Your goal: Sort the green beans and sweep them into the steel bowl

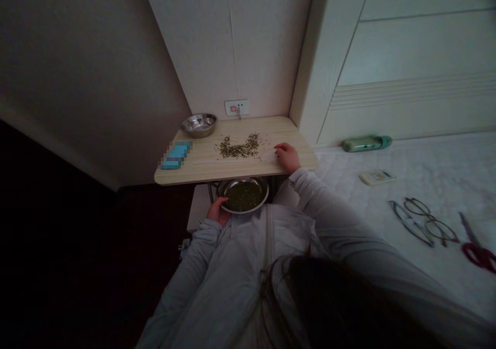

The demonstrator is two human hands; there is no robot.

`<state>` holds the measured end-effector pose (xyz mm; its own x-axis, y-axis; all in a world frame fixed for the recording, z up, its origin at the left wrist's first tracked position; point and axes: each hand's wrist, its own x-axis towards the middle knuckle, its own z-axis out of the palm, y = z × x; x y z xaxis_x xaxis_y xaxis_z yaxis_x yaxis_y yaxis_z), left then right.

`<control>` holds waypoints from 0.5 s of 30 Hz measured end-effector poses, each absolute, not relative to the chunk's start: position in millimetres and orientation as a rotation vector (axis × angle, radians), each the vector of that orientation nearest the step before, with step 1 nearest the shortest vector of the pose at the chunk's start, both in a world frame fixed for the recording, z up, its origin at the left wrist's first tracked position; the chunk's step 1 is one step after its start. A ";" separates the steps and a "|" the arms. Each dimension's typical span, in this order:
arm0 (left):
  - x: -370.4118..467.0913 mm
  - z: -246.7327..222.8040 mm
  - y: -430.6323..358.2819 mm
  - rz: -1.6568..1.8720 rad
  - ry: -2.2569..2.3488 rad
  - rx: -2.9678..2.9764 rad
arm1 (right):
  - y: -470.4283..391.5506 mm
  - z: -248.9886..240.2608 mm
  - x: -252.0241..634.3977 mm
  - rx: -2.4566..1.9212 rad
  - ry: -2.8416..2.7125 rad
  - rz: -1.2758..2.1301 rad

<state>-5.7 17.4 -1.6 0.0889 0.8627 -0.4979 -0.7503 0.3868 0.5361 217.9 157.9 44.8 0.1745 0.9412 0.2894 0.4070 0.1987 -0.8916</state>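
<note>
My left hand grips the near-left rim of a metal bowl, thumb over the edge. The bowl sits at lap height just under the table's front edge and holds many small green beans. On the light wooden table, more green-brown beans lie spread in a loose curved patch. At the table's right side, my right hand rests low with its fingers curled together. A thin pale piece lies against its fingertips, right of the beans; its kind is unclear.
A second metal bowl stands at the table's back left, with a blurred blue object before it. A wall socket is behind. On the white bed are a green bottle-like object, a pale remote, glasses and scissors.
</note>
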 end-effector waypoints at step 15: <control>-4.1 1.4 15.4 1.194 0.863 0.176 | 159.9 40.5 217.7 -1.397 -1.446 0.586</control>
<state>-4.1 15.4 1.4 0.0997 0.8646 -0.4925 -0.7388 0.3959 0.5453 217.7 159.9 40.5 0.1678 0.9332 0.3178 0.4482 0.2150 -0.8677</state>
